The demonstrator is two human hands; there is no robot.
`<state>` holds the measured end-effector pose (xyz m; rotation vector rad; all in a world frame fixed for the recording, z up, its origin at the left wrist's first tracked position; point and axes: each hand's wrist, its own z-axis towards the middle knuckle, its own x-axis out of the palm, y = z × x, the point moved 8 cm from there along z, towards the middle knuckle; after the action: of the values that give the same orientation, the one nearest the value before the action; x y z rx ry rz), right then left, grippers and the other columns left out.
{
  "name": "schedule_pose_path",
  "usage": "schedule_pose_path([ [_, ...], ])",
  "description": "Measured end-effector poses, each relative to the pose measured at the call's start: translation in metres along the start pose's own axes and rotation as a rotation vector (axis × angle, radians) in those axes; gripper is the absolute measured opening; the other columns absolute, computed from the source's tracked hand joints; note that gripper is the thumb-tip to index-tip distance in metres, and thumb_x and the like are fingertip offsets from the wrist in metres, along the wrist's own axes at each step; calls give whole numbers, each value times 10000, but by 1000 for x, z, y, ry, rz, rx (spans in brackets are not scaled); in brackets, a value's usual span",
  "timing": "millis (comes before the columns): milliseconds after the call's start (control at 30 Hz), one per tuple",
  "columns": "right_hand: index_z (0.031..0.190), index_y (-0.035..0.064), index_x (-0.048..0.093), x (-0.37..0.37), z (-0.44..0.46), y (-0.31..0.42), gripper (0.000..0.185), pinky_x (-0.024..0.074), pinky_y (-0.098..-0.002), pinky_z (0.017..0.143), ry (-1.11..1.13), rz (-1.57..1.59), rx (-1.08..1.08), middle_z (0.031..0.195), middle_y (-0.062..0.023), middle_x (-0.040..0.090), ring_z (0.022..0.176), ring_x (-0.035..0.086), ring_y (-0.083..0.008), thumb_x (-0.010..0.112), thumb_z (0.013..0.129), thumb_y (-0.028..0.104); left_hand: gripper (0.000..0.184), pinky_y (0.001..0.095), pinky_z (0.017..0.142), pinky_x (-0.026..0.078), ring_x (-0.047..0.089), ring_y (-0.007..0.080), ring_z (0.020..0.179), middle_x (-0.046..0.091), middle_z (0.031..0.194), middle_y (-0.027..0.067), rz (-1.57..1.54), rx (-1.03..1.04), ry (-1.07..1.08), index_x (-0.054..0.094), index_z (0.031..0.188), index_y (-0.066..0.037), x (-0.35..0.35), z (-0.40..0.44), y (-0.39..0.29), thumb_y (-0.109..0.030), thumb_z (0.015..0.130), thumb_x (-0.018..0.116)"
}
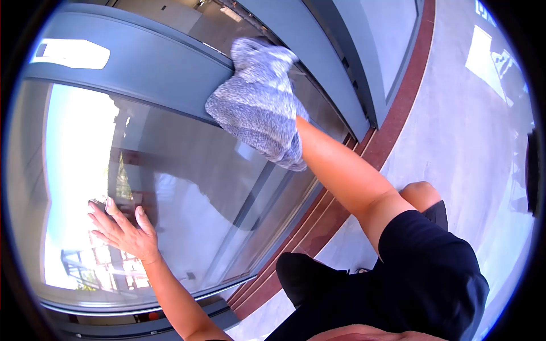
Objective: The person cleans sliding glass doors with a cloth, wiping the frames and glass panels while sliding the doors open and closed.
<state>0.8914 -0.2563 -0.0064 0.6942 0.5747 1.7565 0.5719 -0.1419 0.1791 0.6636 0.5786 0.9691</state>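
A grey striped cloth point(256, 105) is draped over my right hand point(261, 85), which presses it against the edge of the blue-grey frame bar point(153, 62) of a glass door. The cloth hides my right fingers, and its upper end is blurred. My left hand point(128, 232) lies with fingers spread on the glass pane point(187, 199), lower down and to the left, and holds nothing. Reflections of a bright outdoor scene show in the glass around it.
Further blue-grey frame members point(347, 62) stand at the upper right. Reddish-brown sill strips point(318, 224) run along the door's base, beside a grey floor point(443, 136). My bent knee point(421, 195) shows at the right. A dark shape is at the far right edge.
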Motion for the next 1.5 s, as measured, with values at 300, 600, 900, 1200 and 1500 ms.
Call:
schedule_pose_path([
  [300, 1050, 91, 740, 1, 20, 5, 238, 461, -439, 731, 49, 83, 29, 962, -93, 617, 954, 638, -276, 717, 816, 127, 670, 648, 1224, 154, 245, 448, 1550, 282, 1680, 211, 32, 31, 42, 445, 1558, -79, 6, 2, -7, -540, 1072, 424],
  [600, 1012, 93, 758, 6, 11, 8, 192, 479, -411, 682, 112, 38, 98, 900, -73, 636, 902, 662, -250, 708, 826, 100, 637, 606, 1244, 149, 242, 391, 1565, 296, 1687, 159, 37, 14, 7, 458, 1556, -123, 2, 3, -5, -525, 1063, 432],
  [900, 894, 88, 772, -27, 12, -9, 91, 534, -447, 775, -105, -78, -282, 946, -86, 715, 948, 693, -294, 700, 843, 114, 646, 600, 1247, 143, 239, 388, 1567, 287, 1695, 150, 22, 4, 13, 440, 1577, -136, 7, -4, -2, -515, 1055, 461],
  [1200, 1223, 107, 739, -21, 46, 12, 350, 506, -413, 996, -227, 13, -542, 1196, -117, 719, 1130, 666, -297, 706, 874, 101, 637, 603, 1244, 153, 257, 377, 1564, 305, 1689, 144, 25, -1, -5, 458, 1568, -148, 7, -1, -11, -531, 1058, 459],
  [1500, 916, 83, 759, -20, 51, 19, 125, 544, -434, 826, 36, -158, -418, 931, -164, 717, 919, 693, -349, 681, 818, 88, 659, 646, 1228, 161, 272, 445, 1543, 306, 1673, 203, 37, 15, 13, 478, 1539, -99, 7, -5, -2, -548, 1057, 455],
])
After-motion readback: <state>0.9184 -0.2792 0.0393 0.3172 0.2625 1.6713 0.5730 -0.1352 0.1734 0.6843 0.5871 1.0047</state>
